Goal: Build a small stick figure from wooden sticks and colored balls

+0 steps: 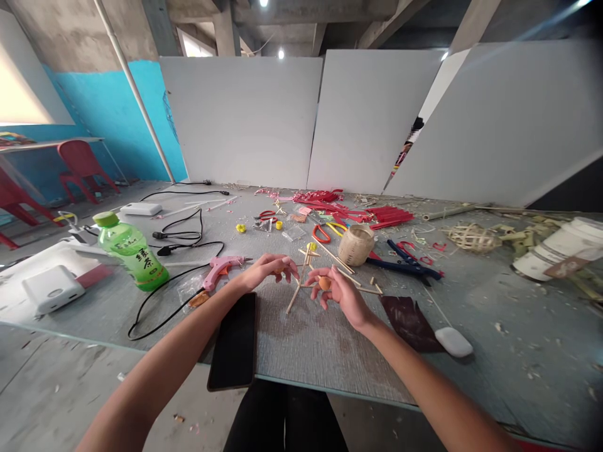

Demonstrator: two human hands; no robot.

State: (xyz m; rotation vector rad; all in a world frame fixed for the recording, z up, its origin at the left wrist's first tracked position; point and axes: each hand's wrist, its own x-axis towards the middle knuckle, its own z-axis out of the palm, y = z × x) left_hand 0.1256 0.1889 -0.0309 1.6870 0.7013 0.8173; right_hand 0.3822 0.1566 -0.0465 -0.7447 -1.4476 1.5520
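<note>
A small frame of thin wooden sticks (298,290) stands on the table between my hands, with a yellow piece (311,247) at its top. My left hand (267,271) is at its left side, palm down, fingers loosely bent and fingertips close to the sticks. On the other side is my right hand (343,294), its fingers curved and apart; an orange covering shows on one finger. Whether any fingertip touches the sticks is unclear. Loose sticks (340,262) lie behind my right hand, beside a round bamboo cup (357,245).
To the left are a pink glue gun (222,270), a green tea bottle (129,251) and black cables. A phone (234,342) lies under my left forearm. Blue-handled cutters (405,267), dark cloth (409,321), a white case (453,341) and red strips (391,216) are on the right.
</note>
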